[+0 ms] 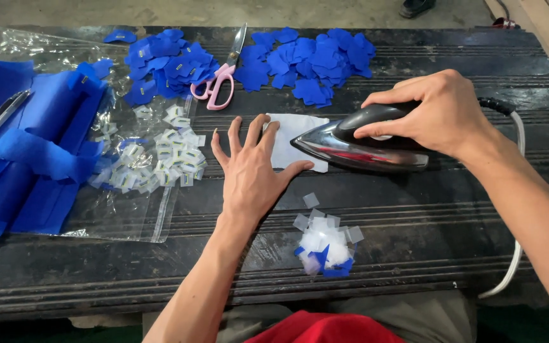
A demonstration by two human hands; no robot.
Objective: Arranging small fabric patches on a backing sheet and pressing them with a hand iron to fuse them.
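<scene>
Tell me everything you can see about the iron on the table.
The iron is black and glossy, with a shiny metal soleplate and a reddish reflection on its side. It lies flat on the dark table, its pointed tip facing left onto a white cloth piece. The right hand grips its handle from above. A pale cord leaves its rear. The left hand presses the cloth beside the tip.

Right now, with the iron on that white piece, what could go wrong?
1. The left hand lies flat on the white piece, fingers close to the tip of the iron held by the right hand; a burn seems possible.
2. The iron's cord trails over the table edge and might snag.
3. The clear plastic bag nearby could melt if touched.
</scene>
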